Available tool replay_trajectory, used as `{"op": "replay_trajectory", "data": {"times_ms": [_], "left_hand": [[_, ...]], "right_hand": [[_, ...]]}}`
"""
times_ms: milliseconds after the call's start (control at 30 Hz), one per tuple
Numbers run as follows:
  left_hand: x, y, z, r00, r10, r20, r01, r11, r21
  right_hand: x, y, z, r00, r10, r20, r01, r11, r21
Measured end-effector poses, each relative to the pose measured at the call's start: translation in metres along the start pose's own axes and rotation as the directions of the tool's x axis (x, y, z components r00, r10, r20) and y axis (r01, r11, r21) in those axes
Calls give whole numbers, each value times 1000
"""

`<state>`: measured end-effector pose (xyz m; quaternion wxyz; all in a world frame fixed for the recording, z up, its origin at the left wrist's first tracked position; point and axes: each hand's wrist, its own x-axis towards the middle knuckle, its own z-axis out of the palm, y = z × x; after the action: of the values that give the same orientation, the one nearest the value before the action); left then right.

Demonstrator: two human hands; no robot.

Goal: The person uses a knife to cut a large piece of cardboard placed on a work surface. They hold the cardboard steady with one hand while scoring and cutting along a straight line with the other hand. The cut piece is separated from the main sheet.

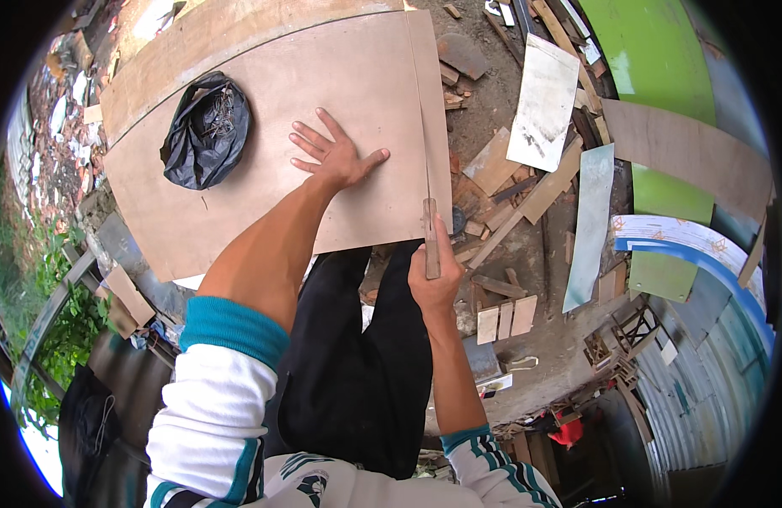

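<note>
A large light-brown plywood sheet (340, 93) lies in front of me. My left hand (336, 159) rests palm-down on it, fingers spread, holding nothing. At the near right edge my right hand (435, 275) is closed round the wooden handle of a hand saw (431, 229), its index finger stretched along the side. The saw is seen almost edge-on, so most of its blade is hidden. From the handle a thin dark line runs to the far edge, setting off a narrow strip (436, 127) on the right. Left of my left hand sits a black plastic bag (183, 144), rolled open, with nails (226, 114) inside.
Wood offcuts (492, 161) and a white board (543, 102) litter the ground to the right. Beyond them lie a pale narrow panel (590, 229), green sheets (662, 68) and corrugated metal (704, 381). Plants (44, 296) and rubble are at the left. A second board (213, 34) adjoins the sheet's far side.
</note>
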<state>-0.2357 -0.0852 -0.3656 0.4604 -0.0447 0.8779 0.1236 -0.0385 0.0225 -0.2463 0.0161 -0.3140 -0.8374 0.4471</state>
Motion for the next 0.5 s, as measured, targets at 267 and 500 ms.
{"op": "replay_trajectory", "data": {"times_ms": [267,500], "left_hand": [[4,-6,0,998,9,-61,-9,1000,-8],[2,-8,0,998,27,-62,-30,999,-40]], "right_hand": [[17,-8,-28,999,-3,35,-2,990,140],[-59,-50,-89,997,45,66,-50,996,75]]}}
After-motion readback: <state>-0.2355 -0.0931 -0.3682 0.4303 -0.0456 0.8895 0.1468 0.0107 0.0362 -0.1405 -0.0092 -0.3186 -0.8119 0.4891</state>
